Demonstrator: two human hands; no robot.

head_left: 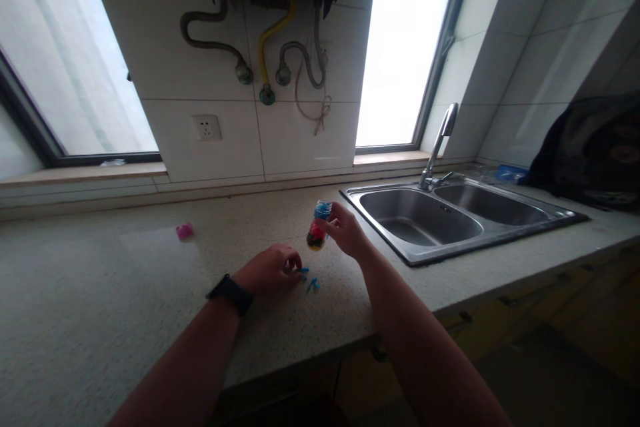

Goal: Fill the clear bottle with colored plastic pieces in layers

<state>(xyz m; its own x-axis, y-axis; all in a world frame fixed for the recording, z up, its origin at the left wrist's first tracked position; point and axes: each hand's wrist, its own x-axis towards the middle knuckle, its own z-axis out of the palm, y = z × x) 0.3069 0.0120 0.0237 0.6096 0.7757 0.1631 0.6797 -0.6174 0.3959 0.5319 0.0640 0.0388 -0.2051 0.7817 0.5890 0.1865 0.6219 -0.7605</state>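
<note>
In my right hand [345, 230] is a small clear jar [316, 233], held tilted above the counter by its side. Layers of blue, red, dark and yellow bits show through its wall, blue at the top. My left hand [273, 269], with a dark band on its wrist, rests on the counter just left of the jar. Its fingers are curled together, with a small blue piece [303, 270] at their tips. Several more short blue pieces [313, 285] lie loose right beside those fingertips.
A pink object [185, 231] sits on the speckled counter [125, 293] to the left. The steel double sink [415, 217] with its faucet [443, 140] is at the right. Beyond it are a dark bag-like bundle [590, 147] and a blue item [511, 173].
</note>
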